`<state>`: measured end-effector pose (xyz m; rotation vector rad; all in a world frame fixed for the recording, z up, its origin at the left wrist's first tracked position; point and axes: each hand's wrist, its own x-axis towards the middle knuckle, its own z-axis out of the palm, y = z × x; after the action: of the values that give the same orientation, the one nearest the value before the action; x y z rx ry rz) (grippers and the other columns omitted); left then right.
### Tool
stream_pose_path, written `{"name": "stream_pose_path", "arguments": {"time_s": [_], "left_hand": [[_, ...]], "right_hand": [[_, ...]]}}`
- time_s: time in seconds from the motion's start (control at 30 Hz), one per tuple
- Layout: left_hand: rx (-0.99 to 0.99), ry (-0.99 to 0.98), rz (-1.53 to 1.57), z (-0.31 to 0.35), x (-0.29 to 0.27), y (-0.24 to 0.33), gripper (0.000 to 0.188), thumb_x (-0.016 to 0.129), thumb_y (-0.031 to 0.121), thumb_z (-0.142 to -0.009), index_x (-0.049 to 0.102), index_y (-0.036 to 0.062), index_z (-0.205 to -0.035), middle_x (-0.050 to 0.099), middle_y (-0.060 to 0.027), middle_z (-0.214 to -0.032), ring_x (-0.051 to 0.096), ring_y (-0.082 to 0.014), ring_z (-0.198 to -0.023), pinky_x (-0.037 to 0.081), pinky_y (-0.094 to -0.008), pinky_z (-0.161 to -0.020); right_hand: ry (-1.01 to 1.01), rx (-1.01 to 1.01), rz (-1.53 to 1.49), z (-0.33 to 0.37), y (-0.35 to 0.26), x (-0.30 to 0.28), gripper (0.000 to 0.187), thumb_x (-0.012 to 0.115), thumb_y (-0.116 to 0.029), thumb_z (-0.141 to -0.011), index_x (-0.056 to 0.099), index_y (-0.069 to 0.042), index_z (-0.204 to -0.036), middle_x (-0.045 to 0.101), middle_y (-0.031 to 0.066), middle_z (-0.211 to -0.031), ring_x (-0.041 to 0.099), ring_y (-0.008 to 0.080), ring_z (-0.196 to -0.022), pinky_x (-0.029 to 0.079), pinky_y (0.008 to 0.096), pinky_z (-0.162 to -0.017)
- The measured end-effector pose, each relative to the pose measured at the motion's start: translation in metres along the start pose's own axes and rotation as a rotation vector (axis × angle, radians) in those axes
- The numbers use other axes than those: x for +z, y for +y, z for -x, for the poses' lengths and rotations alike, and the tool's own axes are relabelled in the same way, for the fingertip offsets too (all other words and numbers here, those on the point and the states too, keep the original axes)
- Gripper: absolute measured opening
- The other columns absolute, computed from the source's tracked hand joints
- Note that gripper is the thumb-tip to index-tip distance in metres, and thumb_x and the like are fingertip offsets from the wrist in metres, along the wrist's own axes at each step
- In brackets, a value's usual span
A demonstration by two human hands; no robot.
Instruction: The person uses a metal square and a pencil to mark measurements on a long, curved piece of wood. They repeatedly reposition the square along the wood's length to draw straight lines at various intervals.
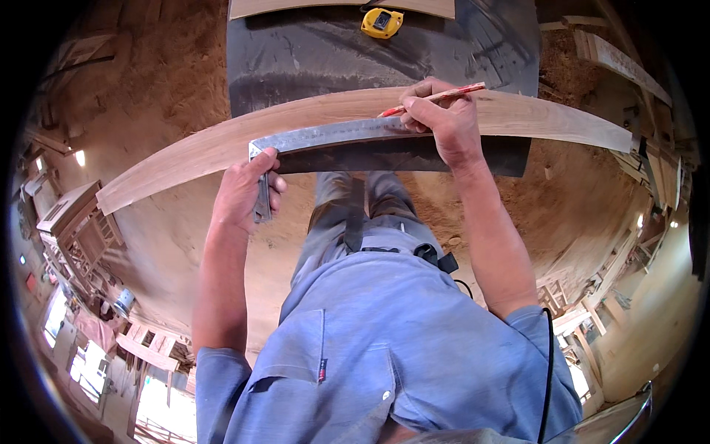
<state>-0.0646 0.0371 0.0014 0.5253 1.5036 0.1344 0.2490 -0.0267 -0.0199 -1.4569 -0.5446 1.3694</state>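
We are clamping the fingers of our left hand (246,186) on a metal square (333,133) laid along the plank (547,118), those of our right hand (448,124) pinching a red pencil (456,92) over it.

Lower-left glare, black fisheye rim

The short-sleeved blue shirt (355,303) bears a red-tagged pocket (299,344). A black cord (549,370) runs beside one sleeve (543,337). The trousers (388,196) are greyish.
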Motion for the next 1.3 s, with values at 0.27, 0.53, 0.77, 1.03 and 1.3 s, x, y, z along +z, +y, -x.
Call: {"name": "stream_pose_path", "arguments": {"time_s": [0.27,0.53,0.77,1.03,1.3], "left_hand": [[-0.040,-0.024,-0.015,0.003,0.001,0.007,0.031,0.067,0.039,-0.103,0.062,0.0096,-0.098,0.066,-0.0016,-0.066,0.057,-0.0127,-0.043,0.045,-0.0291,-0.038],[-0.089,-0.064,0.006,0.002,-0.005,0.012,0.035,0.068,0.038,-0.103,0.059,0.0046,-0.108,0.068,-0.0055,-0.073,0.058,-0.0143,-0.049,0.046,-0.0316,-0.044],[-0.100,-0.050,0.002,0.002,-0.003,0.014,0.031,0.067,0.037,-0.103,0.060,0.0064,-0.104,0.067,-0.0039,-0.071,0.057,-0.0131,-0.047,0.045,-0.0303,-0.042],[-0.098,-0.035,0.000,0.007,0.002,0.019,0.029,0.067,0.036,-0.103,0.061,0.0084,-0.099,0.066,-0.0003,-0.067,0.056,-0.0108,-0.044,0.046,-0.0280,-0.039],[-0.096,-0.011,-0.024,0.008,0.004,0.020,0.029,0.067,0.037,-0.103,0.062,0.0089,-0.098,0.067,-0.0007,-0.067,0.056,-0.0110,-0.045,0.046,-0.0283,-0.040]], "right_hand": [[-0.051,-0.087,0.273,0.002,0.001,0.004,0.011,0.070,-0.003,-0.089,0.072,0.004,-0.097,0.072,0.0073,-0.081,0.066,0.0108,-0.074,0.055,0.0247,-0.070],[-0.011,-0.086,0.145,0.000,0.005,-0.002,0.013,0.070,-0.005,-0.091,0.072,0.004,-0.101,0.071,0.0069,-0.079,0.062,0.0090,-0.070,0.050,0.0238,-0.064],[0.186,-0.210,0.083,0.004,0.003,-0.016,0.009,0.072,-0.002,-0.090,0.073,0.005,-0.097,0.070,0.0072,-0.074,0.062,0.0099,-0.064,0.049,0.0236,-0.060],[0.207,-0.283,-0.007,0.006,0.018,-0.021,0.011,0.071,-0.001,-0.092,0.071,0.005,-0.101,0.071,0.0077,-0.077,0.062,0.0104,-0.066,0.049,0.0244,-0.062],[0.063,-0.220,0.080,0.009,0.002,-0.018,0.008,0.070,-0.001,-0.090,0.073,0.002,-0.096,0.070,0.0055,-0.079,0.062,0.0087,-0.071,0.050,0.0239,-0.065]]}}
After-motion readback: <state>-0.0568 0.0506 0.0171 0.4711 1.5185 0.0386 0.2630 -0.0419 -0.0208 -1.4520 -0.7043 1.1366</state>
